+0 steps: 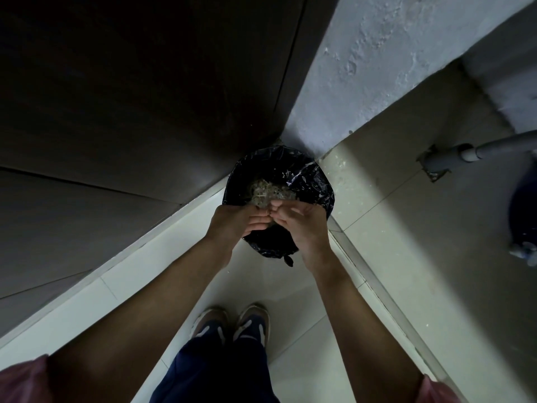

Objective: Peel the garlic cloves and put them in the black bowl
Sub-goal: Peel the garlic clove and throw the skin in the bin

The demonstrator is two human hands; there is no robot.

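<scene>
My left hand [232, 225] and right hand [302, 228] meet fingertip to fingertip over the near rim of a round bin [315, 181] lined with glossy, crinkled black plastic. The fingers are loosely curled and bunched close. I cannot tell whether they pinch anything. Just beyond my fingertips, inside the bin, lies a pale, shredded heap of papery skins [267, 191]. A rough plastered wall [377, 68] rises far right, and smooth pale tiles [290, 286] lie underfoot.
</scene>
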